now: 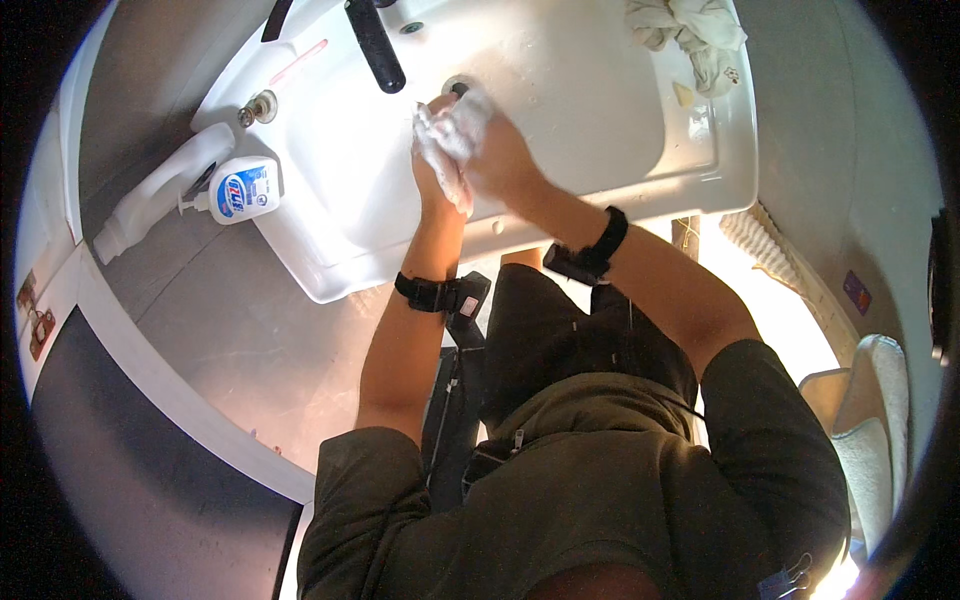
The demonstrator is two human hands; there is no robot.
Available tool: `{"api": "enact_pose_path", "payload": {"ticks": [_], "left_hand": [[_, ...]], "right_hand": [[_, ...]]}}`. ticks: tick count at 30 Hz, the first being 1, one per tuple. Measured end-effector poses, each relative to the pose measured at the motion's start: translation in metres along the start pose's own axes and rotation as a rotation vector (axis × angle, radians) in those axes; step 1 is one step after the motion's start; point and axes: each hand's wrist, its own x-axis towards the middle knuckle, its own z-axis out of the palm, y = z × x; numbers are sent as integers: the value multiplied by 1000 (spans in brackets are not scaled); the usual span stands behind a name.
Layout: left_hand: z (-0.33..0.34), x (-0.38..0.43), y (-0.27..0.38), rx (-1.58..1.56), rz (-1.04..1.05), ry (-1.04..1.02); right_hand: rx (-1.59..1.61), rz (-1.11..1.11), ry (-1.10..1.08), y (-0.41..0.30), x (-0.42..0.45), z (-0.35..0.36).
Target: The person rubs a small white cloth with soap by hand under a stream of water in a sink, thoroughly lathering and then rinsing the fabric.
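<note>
White lather covers both of my hands, which press together above the white ceramic sink (592, 112), close to its drain hole (459, 84). My left hand (442, 161) is upright under the lather, palm towards the other. Against it lies my right hand (484, 139), slightly blurred, its fingers over the left ones. Foam hides most of the fingers, and whether anything small is between the palms cannot be seen. A black faucet spout (379, 49) points down just beyond my hands. Each wrist wears a black strap with a small device.
Left of the sink are a pump bottle (244, 191) with a blue label and a larger white bottle (161, 187). A metal knob (257, 109) and a pink toothbrush-like stick (298, 62) sit on the left rim. A crumpled pale cloth (694, 34) and yellowish piece (682, 94) lie right.
</note>
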Motion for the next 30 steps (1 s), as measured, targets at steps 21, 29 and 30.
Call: {"api": "enact_pose_path", "payload": {"ticks": [21, 29, 30], "left_hand": [[-10, 16, 96, -892, -861, 201], [-24, 42, 144, -696, -837, 65], [-20, 43, 146, -666, -819, 71]], "right_hand": [[74, 2, 328, -25, 0, 4], [552, 545, 102, -6, 46, -28], [650, 518, 122, -3, 45, -21]]}}
